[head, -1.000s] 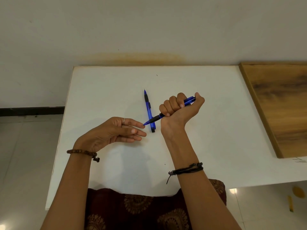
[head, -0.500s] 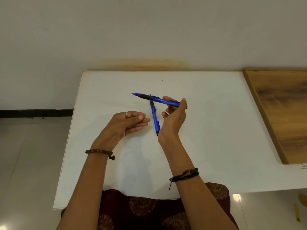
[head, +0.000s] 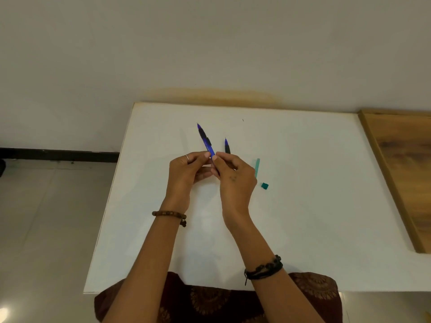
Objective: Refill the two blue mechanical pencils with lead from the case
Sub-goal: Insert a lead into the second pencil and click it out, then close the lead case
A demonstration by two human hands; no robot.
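Note:
One blue mechanical pencil (head: pixel 205 141) is raised with its tip pointing away and up-left. My left hand (head: pixel 186 176) and my right hand (head: pixel 233 180) both pinch its near end, fingertips meeting. The second blue pencil (head: pixel 227 146) lies on the white table (head: pixel 303 206) behind my right hand, only its tip end showing. A slim teal lead case (head: pixel 257 167) lies just right of my right hand, partly hidden. A small dark teal cap (head: pixel 264 186) sits on the table close to the case.
A wooden board (head: pixel 403 173) lies along the table's right side. A grey wall stands behind the table. Tiled floor shows on the left. Patterned dark red fabric (head: pixel 210 299) is at the table's near edge.
The pencil swung from lying across in my right hand alone to pointing away, and my left hand came up to pinch its near end. The teal case and cap now show.

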